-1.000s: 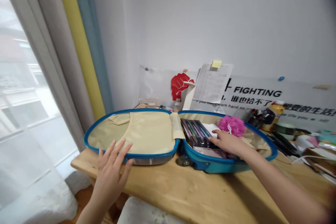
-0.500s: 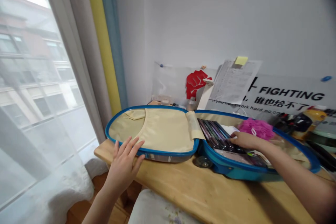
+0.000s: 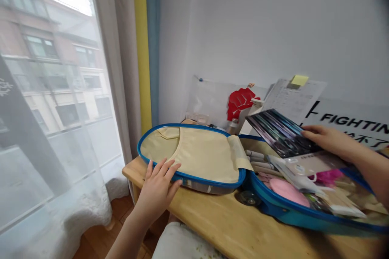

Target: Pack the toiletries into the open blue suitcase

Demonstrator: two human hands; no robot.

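An open blue-rimmed suitcase lies on the table, its cream-lined lid [image 3: 209, 153] to the left and its packed half [image 3: 291, 216] to the right. Fingers spread, my left hand [image 3: 159, 182] rests on the near rim of the lid. My right hand [image 3: 323, 137] grips a flat pack [image 3: 278, 131] with dark, shiny stripes on its front, tilted above the packed half. Below the pack show grey-white marker-like sticks [image 3: 258, 162], a pink rounded item [image 3: 288, 192], a clear plastic bag [image 3: 291, 176] and part of a magenta bundle [image 3: 328, 177].
The wooden table [image 3: 219, 218] runs along the wall under a poster with a red fist [image 3: 241, 103]. Clipped papers [image 3: 294, 97] and a small bottle [image 3: 232, 125] stand behind the suitcase. A curtained window [image 3: 60, 89] is at left.
My right hand has lifted the striped pack out of the right half, uncovering the sticks and pink item. My left hand stays on the lid rim. The view has shifted left.
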